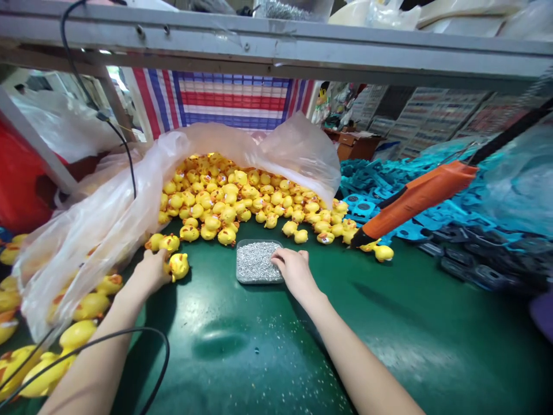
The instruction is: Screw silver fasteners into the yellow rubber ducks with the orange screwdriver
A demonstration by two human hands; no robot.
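My left hand [152, 271] is closed at the left of the green table, its fingers curled against a yellow toy duck [178, 266]; part of the grip is hidden. More ducks [169, 242] lie just beyond those fingers. In the middle stands a clear shallow tray [260, 281] filled with tiny silver screws [257, 259]. My right hand [296, 270] reaches over the tray's right edge, thumb and fingertips pinched together at the screws. How many it holds is too small to see.
A large heap of toy ducks [228, 199] spills from a plastic bag [103, 225] behind the tray. An orange electric screwdriver [425, 193] hangs at the right, above blue parts [410, 230] and dark parts [470, 259]. A black cable [142, 329] crosses my left forearm. A metal beam [268, 46] spans overhead.
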